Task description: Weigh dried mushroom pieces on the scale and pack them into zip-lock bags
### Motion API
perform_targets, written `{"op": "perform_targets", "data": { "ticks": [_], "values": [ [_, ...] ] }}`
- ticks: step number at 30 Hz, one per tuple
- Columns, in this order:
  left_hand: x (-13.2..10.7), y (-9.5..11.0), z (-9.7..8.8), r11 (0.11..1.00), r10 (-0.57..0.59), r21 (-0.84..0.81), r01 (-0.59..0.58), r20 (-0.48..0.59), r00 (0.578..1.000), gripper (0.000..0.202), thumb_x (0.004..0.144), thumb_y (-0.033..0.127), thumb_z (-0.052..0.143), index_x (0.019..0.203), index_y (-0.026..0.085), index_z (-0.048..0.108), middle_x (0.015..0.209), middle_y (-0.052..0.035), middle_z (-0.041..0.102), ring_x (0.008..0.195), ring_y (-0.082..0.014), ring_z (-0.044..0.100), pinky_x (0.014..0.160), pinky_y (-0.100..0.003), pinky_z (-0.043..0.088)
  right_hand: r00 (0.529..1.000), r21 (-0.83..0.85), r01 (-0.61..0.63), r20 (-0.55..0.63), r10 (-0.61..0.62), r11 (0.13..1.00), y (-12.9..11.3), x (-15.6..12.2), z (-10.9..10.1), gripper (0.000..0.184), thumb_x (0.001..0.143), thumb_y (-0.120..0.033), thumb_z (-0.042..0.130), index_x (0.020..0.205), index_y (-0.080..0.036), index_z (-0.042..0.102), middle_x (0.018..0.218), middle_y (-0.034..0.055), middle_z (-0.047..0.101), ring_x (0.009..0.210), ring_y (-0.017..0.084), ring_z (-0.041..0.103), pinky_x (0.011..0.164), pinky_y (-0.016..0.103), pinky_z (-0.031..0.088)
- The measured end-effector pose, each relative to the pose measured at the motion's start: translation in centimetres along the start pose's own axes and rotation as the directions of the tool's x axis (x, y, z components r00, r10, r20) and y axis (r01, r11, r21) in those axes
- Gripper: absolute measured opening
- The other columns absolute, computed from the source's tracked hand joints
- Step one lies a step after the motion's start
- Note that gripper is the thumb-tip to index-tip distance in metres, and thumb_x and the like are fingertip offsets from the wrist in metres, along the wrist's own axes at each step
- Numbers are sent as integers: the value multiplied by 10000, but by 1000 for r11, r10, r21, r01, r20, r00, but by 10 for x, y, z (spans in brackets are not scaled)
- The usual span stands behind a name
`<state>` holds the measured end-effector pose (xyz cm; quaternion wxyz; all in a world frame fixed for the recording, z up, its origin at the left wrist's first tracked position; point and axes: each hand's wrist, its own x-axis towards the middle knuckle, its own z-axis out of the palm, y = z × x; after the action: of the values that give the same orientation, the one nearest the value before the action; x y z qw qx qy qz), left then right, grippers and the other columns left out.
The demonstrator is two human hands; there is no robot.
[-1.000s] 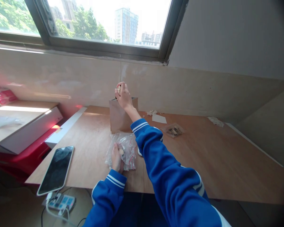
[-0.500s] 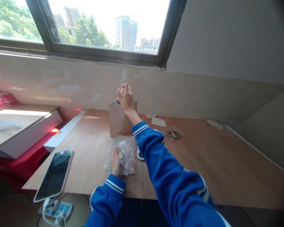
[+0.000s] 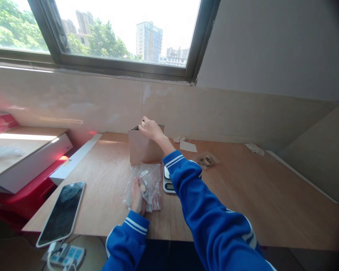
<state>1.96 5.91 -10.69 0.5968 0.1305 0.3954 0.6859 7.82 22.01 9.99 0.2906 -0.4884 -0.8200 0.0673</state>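
Observation:
My right hand (image 3: 151, 129) is closed around a pale, chunky piece (image 3: 143, 124), at the top edge of an open cardboard box (image 3: 144, 146); the box's inside is hidden from me. My left hand (image 3: 137, 196) lies palm inward over a stack of clear zip bags (image 3: 151, 175), its fingers curled about a small pale slice (image 3: 142, 187). What exactly these pieces are is too small to tell. Partly behind my right sleeve is a white digital scale (image 3: 168, 187), just right of the bags.
A clear bag of brownish pieces (image 3: 207, 162) lies to the right, with a white card (image 3: 188, 146) behind it. Crumpled whitish scraps (image 3: 254, 149) are near the wall. A phone (image 3: 62, 212) rests at the left edge, above a power strip (image 3: 67, 254).
My right hand has come down from above the box to its top edge, tilting over. More of the scale shows now. My left hand stays on the bags.

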Motion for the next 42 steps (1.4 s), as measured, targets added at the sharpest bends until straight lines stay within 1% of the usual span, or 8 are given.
{"op": "perform_targets", "data": {
  "ticks": [7, 15, 20, 25, 29, 32, 36, 42],
  "values": [
    [-1, 0, 1, 1000, 18, -10, -18, 0, 1000, 379, 771, 551, 659, 866, 184, 654, 876, -22, 688, 905, -181, 653, 910, -322, 482, 990, -2, 67, 128, -66, 998, 0, -16, -19, 248, 910, -426, 519, 901, -206, 633, 873, 77, 722, 738, 216, 637, 582, 254, 358],
    [0, -1, -1, 999, 36, -2, -36, 6, 999, 323, 807, 538, 619, 837, 219, 665, 903, -36, 695, 962, -214, 657, 927, -381, 499, 953, -5, 153, 267, -146, 988, -2, -17, -18, 466, 982, -493, 376, 822, -206, 706, 959, 89, 731, 898, 218, 647, 740, 283, 420],
    [0, 2, 6, 997, -45, -68, 40, -68, 997, 305, 884, 464, 507, 888, 210, 677, 939, -57, 708, 954, -206, 664, 910, -368, 512, 978, -17, 168, 132, -164, 986, -1, -20, -14, 370, 1000, -391, 391, 864, -154, 640, 927, 110, 693, 847, 191, 624, 776, 286, 431],
    [1, 2, 4, 996, -20, -93, 11, -101, 995, 205, 820, 329, 523, 865, 210, 685, 834, -29, 705, 768, -180, 661, 728, -323, 543, 981, -37, 193, -1, -193, 980, -5, -35, -23, 168, 952, -240, 484, 1000, -122, 594, 1084, 138, 630, 1050, 227, 555, 925, 337, 399],
    [2, 3, 0, 989, -53, -144, 45, -51, 997, 230, 778, 231, 493, 903, 208, 685, 776, -10, 677, 668, -145, 623, 597, -256, 505, 962, 135, 229, -185, -202, 964, -8, -69, -42, 174, 932, -197, 435, 1002, -165, 590, 1077, 82, 611, 1024, 192, 546, 914, 308, 405],
    [-1, 7, 1, 978, -68, -198, 66, -1, 998, 259, 738, 185, 507, 928, 192, 683, 792, -5, 669, 687, -127, 622, 620, -230, 499, 994, 278, 93, 23, -104, 956, 6, -109, -50, 237, 912, -190, 397, 853, -197, 627, 848, 13, 646, 769, 152, 579, 707, 255, 430],
    [-6, 14, 5, 975, -55, -211, 66, 58, 997, 283, 736, 193, 566, 996, 188, 678, 918, -26, 691, 801, -147, 652, 710, -249, 513, 939, 314, -102, 343, -12, 944, 31, -163, -37, 228, 793, -111, 495, 690, -207, 674, 619, -18, 631, 579, 144, 553, 548, 235, 375],
    [-10, 14, 8, 994, 39, -109, -18, 186, 982, 421, 716, 273, 729, 1127, 214, 656, 1131, -57, 691, 1040, -207, 643, 873, -298, 503, 971, 574, -99, 233, -46, 813, 23, -187, 1, 210, 843, -273, 606, 1032, -233, 686, 960, 13, 702, 833, 179, 636, 715, 269, 480]
  ]
}}
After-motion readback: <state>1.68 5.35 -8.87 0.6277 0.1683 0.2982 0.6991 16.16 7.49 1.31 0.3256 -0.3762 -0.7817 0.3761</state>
